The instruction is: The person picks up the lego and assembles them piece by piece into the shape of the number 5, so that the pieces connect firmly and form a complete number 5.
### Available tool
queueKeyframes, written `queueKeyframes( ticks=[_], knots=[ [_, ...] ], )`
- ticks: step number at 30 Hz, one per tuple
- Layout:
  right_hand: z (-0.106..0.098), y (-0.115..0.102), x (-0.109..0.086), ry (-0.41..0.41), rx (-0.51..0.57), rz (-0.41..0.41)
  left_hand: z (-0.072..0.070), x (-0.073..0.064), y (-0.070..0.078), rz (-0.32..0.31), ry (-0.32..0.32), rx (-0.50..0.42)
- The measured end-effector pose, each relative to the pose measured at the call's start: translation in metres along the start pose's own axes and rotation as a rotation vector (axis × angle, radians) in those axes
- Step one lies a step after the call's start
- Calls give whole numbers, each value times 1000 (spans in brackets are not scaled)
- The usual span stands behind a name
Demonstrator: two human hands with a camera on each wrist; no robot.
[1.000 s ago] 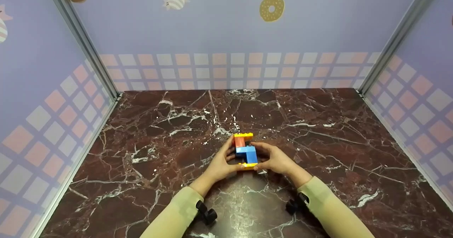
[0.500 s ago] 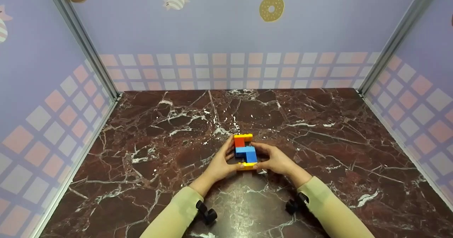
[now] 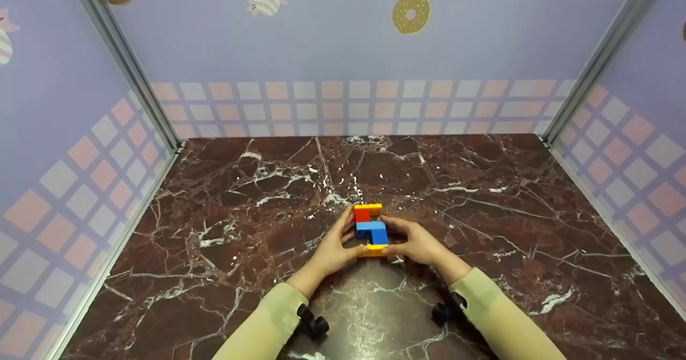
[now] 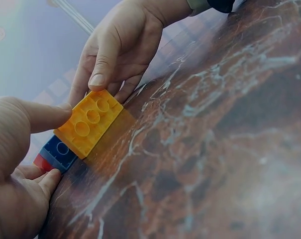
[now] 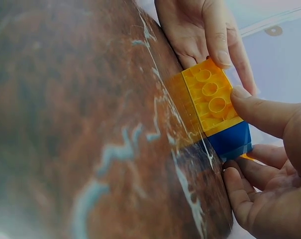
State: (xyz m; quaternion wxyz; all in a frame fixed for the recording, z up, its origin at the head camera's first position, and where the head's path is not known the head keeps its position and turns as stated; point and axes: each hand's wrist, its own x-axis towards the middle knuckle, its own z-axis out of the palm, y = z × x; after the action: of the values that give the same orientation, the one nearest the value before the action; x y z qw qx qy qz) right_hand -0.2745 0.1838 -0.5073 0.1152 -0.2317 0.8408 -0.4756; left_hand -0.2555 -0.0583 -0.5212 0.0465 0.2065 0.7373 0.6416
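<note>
A joined stack of toy building bricks lies on its side on the table. A far yellow brick [image 3: 368, 208] shows studs; then come a red brick [image 3: 363, 217], a light blue brick [image 3: 371, 225], a dark blue brick [image 3: 380, 237] and a near yellow brick [image 3: 374, 251]. In both wrist views the near yellow brick's hollow underside [image 4: 90, 122] faces the camera. My left hand [image 3: 333, 246] grips the stack from the left, thumb on the near yellow brick and fingers along the side. From the right, my right hand [image 3: 420, 243] holds it likewise. Some fingertips are hidden behind bricks.
The dark red marbled table [image 3: 257, 215] is glossy and reflects the yellow brick. Patterned walls [image 3: 343, 38] enclose it at the back and both sides, with metal posts [image 3: 126, 65] at the corners. A black device [image 3: 312, 322] is strapped to each wrist.
Both hands keep their hold. The far yellow brick has come slightly nearer and the near yellow brick has shifted slightly left; the stack looks a little shorter from above.
</note>
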Motion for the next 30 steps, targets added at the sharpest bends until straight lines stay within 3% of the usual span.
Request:
queueKeyframes(
  ticks=[8,15,20,30],
  knots=[
    [0,-2,-1,5,6,14,0,0,1,-10,-2,16],
    [-3,0,0,25,105,-1,0,1,-1,-13,23,11],
    [-9,3,0,73,164,13,-2,3,-4,3,56,3],
    [-29,9,4,202,117,58,-16,9,-5,7,129,49]
  ],
)
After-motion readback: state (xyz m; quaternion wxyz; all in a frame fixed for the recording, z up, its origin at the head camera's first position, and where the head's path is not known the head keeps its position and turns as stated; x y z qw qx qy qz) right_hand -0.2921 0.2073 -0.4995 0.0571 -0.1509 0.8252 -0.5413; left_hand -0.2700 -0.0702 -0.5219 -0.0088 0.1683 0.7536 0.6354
